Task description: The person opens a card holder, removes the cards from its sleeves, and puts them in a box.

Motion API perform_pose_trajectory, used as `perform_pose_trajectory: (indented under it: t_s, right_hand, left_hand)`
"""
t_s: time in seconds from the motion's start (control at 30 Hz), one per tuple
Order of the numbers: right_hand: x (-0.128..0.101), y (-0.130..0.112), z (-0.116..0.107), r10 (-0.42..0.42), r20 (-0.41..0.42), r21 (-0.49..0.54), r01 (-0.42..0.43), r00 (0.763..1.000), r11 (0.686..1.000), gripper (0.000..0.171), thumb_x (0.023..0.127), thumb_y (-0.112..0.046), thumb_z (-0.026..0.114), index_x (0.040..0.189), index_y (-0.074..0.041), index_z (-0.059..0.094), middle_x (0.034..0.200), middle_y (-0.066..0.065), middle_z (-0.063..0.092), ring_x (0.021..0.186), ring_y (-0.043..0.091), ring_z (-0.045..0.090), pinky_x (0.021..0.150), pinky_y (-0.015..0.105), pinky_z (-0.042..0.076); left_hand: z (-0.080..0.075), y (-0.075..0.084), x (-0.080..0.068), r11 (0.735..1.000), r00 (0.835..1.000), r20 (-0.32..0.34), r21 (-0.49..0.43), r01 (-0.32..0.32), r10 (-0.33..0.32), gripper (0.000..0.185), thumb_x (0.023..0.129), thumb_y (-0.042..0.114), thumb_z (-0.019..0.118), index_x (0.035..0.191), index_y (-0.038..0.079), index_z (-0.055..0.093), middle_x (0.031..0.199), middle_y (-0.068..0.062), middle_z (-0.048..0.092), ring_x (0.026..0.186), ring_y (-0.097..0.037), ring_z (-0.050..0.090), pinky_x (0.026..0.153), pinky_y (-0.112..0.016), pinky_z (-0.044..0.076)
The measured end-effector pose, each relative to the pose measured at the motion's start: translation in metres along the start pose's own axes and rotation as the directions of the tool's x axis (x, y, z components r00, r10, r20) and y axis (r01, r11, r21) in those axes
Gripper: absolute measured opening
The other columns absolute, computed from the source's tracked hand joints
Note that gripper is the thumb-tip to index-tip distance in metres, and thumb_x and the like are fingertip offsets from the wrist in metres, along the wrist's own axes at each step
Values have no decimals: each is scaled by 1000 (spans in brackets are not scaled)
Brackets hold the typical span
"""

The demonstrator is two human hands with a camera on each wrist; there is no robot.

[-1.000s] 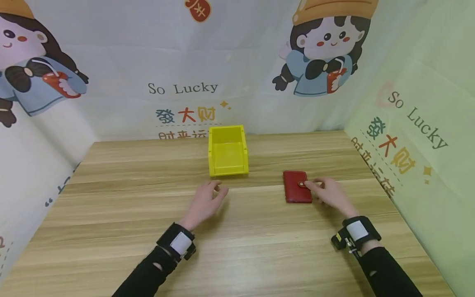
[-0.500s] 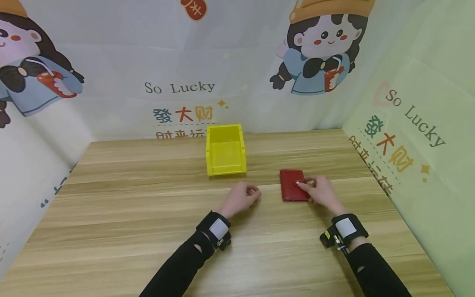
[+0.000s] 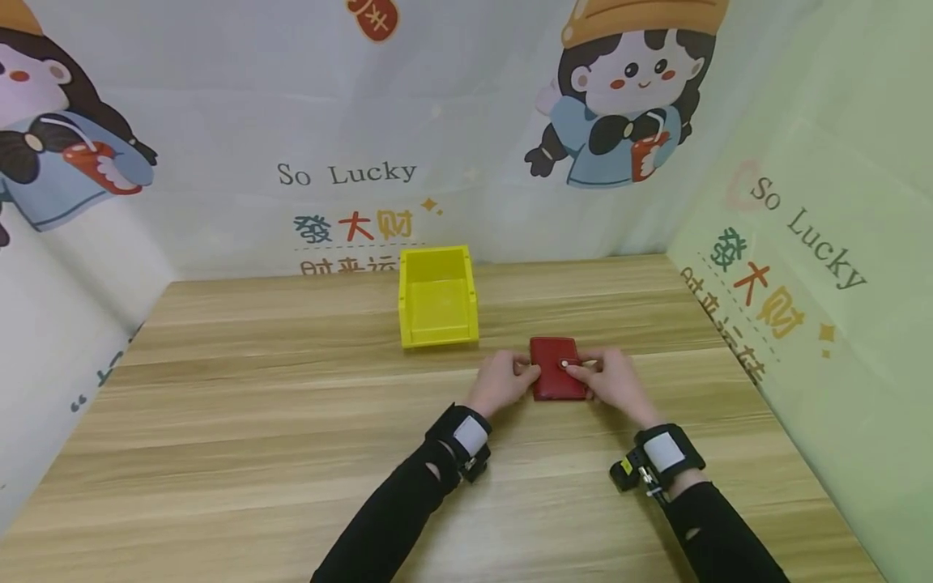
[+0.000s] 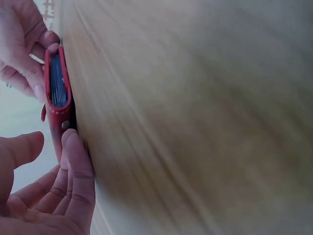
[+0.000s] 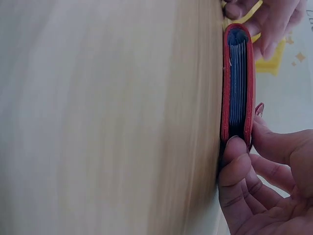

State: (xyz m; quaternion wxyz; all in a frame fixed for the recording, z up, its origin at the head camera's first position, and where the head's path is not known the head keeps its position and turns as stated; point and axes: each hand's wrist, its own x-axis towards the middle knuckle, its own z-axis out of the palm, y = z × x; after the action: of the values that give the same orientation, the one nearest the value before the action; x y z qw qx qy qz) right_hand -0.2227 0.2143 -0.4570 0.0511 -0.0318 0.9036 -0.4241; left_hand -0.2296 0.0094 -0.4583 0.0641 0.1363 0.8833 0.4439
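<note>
A red card holder (image 3: 552, 382) with a snap strap lies on the wooden table, closed; thin sleeves show along its end in the right wrist view. My right hand (image 3: 615, 387) pinches its right edge, with the thumb on the cover by the snap and fingers at the lower edge. At the opposite edge is my left hand (image 3: 503, 382). In the left wrist view, the fingertips of that left hand (image 4: 61, 196) touch the spine of the card holder (image 4: 55, 129), while the thumb stands apart from the cover.
Behind the hands, a yellow open-topped bin (image 3: 439, 336) stands on the wooden table (image 3: 240, 421) near its back edge. Printed cloth walls (image 3: 481, 105) enclose the back and sides. Each wrist wears a black strap with a small camera.
My left hand has moved right, up to the card holder. My right hand has taken a pinch on the holder's right edge and shifted it slightly left.
</note>
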Motion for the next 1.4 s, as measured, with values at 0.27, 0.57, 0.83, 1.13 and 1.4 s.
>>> perform_pose_trajectory:
  t_s: [0.27, 0.57, 0.83, 1.13, 1.4]
  right_hand:
    - [-3, -6, 10, 11, -14, 2, -11, 1000, 1000, 38, 95, -14, 68, 125, 10, 64, 60, 6, 64, 45, 9, 55, 46, 26, 45]
    - [-14, -17, 26, -18, 21, -6, 19, 1000, 1000, 36, 95, -14, 69, 123, 9, 67, 58, 6, 65, 46, 9, 57, 47, 26, 49]
    - [-21, -32, 45, -10, 45, 7, 9, 999, 1000, 29, 94, -14, 70, 116, 6, 72, 58, 5, 64, 45, 8, 56, 46, 24, 49]
    - [-28, -46, 66, -16, 69, 40, 14, 997, 999, 28, 93, -14, 71, 114, 5, 73, 59, 3, 64, 46, 9, 56, 47, 24, 48]
    - [-32, -62, 87, 20, 82, 63, -25, 996, 998, 35, 92, -16, 73, 120, 5, 70, 57, 2, 62, 45, 10, 55, 47, 23, 46]
  left_hand:
    - [1, 3, 2, 994, 998, -25, 90, 59, -57, 19, 94, 17, 69, 95, -2, 72, 58, 3, 58, 53, -5, 48, 51, -17, 35]
    - [-16, -6, -11, 994, 997, 61, 100, 35, -42, 19, 93, 13, 69, 83, -2, 66, 55, 5, 45, 51, -8, 41, 48, -18, 31]
    - [-36, -15, -30, 991, 983, 125, 40, 130, -134, 18, 94, 15, 70, 91, -2, 64, 62, 0, 55, 55, -10, 53, 52, -21, 44]
    - [-53, -32, -47, 987, 981, 108, 22, 162, -163, 20, 92, 16, 73, 86, 0, 63, 58, 0, 55, 54, -10, 52, 51, -21, 43]
    - [-72, -46, -66, 980, 977, 76, 11, 200, -200, 22, 89, 17, 76, 87, 2, 59, 64, 0, 50, 59, -11, 47, 54, -21, 37]
